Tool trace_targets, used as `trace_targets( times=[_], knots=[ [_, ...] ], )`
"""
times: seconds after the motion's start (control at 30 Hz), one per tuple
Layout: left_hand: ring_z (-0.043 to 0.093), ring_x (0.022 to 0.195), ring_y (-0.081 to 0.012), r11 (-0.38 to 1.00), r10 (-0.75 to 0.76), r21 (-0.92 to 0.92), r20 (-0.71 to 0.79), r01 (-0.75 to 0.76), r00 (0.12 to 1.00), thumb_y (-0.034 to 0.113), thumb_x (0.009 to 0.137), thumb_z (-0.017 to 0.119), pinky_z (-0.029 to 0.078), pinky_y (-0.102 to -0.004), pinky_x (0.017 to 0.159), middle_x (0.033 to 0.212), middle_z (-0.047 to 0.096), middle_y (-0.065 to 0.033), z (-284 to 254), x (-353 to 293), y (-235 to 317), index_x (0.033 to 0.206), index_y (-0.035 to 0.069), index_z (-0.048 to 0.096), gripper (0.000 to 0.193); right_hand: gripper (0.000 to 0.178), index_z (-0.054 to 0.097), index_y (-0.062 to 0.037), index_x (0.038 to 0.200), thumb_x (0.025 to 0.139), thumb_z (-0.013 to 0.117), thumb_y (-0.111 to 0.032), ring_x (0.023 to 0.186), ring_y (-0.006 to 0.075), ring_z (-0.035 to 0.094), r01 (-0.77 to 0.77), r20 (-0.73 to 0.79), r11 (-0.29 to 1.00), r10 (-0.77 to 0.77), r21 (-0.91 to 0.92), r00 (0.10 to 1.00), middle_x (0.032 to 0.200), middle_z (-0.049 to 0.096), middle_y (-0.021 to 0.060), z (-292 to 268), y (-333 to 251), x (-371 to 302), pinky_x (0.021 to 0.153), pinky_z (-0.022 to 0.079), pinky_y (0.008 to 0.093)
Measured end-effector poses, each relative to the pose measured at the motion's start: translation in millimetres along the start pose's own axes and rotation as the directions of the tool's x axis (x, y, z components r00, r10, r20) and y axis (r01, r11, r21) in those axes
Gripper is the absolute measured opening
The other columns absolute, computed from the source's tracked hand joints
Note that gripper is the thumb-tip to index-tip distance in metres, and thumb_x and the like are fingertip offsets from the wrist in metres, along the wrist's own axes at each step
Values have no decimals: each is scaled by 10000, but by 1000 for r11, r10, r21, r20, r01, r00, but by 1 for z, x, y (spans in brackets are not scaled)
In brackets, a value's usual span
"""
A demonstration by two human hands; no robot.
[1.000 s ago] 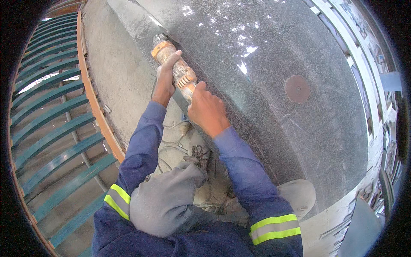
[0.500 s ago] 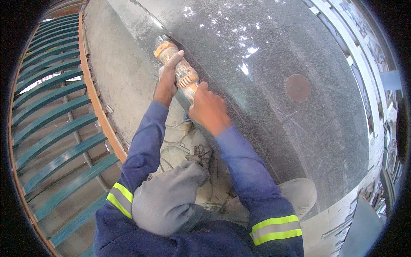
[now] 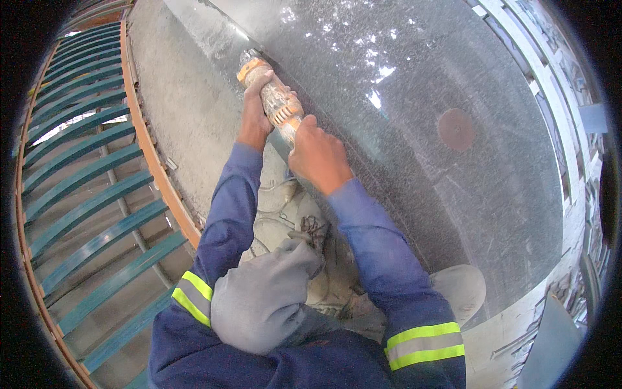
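Note:
A dust-caked orange power grinder slants away from me along the edge of a dark polished stone slab. My left hand wraps round its front body, thumb lying over the top. Farther back, my right hand is closed round the rear grip. The metal head of the tool meets the slab's edge, where a pale powdery strip runs off ahead. Whatever disc or bit it carries cannot be made out.
A round brownish disc lies on the slab. To the left stands a rack of green slats with an orange rail. A cable lies on the dusty floor near my knee. Offcuts and pale beams line the right.
Both hands still grip the grinder. The view has shifted slightly, so the scene sits a little farther right; my left hand's grip appears slightly turned round the body.

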State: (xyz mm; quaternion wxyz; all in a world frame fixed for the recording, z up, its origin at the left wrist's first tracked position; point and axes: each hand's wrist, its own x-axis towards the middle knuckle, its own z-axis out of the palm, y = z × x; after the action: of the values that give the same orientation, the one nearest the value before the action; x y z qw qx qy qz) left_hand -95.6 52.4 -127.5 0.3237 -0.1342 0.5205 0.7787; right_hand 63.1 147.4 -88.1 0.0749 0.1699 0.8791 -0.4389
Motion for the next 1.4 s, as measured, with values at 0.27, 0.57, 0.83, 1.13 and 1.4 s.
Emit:
trace_targets(
  times=[0.27, 0.57, 0.83, 1.13, 1.4],
  knots=[
    [673, 766, -346, 998, -8, 59, -27, 10, 1000, 248, 859, 658, 607, -473, 664, 890, 594, -204, -10, 14, -1, 1213, -34, 422, 510, 369, 476, 60, 1026, 771, 686, -105, 867, 403, 710, -10, 16, 1000, 9, 18, 1000, 919, 685, 278, 5, 2, 8, 763, 573, 475],
    [671, 743, -355, 998, 24, 58, -51, -21, 998, 206, 872, 639, 605, -478, 660, 855, 592, -204, 2, -6, 0, 1230, -28, 395, 492, 377, 448, 47, 1038, 794, 674, -130, 899, 444, 688, -54, 124, 998, 51, 18, 991, 937, 677, 292, -21, -4, -12, 793, 553, 514],
    [671, 759, -359, 998, -32, 56, -33, 33, 999, 213, 881, 637, 601, -490, 673, 865, 590, -204, -3, 5, 0, 1254, -7, 388, 500, 341, 467, 51, 1003, 763, 668, -83, 856, 447, 691, -30, 32, 998, 28, 61, 999, 901, 673, 302, -7, 3, -7, 745, 561, 513],
    [669, 762, -359, 995, -32, 98, -7, 32, 999, 218, 879, 638, 600, -490, 677, 868, 589, -204, -4, 16, 4, 1254, -8, 390, 503, 338, 482, 47, 995, 758, 683, -85, 861, 436, 696, -21, -11, 997, 22, 73, 1000, 910, 682, 286, 5, 3, 4, 746, 563, 503],
    [668, 765, -359, 993, -32, 111, -29, 35, 999, 223, 878, 640, 598, -490, 681, 872, 589, -204, 7, 0, 1, 1253, -9, 392, 506, 376, 466, 41, 1019, 759, 704, -93, 872, 429, 697, -63, 73, 994, 56, 88, 996, 906, 682, 284, -18, 1, -15, 762, 561, 495]
  ],
)
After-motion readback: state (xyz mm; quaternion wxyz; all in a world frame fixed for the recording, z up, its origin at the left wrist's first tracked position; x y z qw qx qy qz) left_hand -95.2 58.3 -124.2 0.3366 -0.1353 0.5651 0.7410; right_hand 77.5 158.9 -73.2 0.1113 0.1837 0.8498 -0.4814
